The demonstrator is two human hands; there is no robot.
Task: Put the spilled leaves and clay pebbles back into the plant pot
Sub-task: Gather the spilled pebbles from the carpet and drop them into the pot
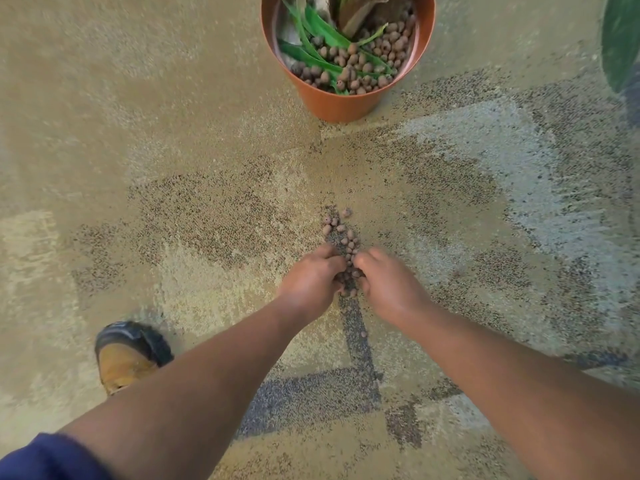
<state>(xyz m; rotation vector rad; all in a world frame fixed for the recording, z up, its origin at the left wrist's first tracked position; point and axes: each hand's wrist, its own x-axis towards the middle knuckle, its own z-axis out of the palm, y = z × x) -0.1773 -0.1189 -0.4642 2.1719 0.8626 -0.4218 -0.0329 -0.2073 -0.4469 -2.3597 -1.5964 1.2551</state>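
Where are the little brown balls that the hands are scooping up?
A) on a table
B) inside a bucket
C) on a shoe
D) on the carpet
D: the pebbles lie in a small heap on the carpet, with the left hand and right hand cupped around them, short of the pot.

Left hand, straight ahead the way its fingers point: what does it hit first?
Probably the loose pebbles on the carpet, right off the left hand fingertips. Beyond them is bare carpet, then the pot, though it's blurred.
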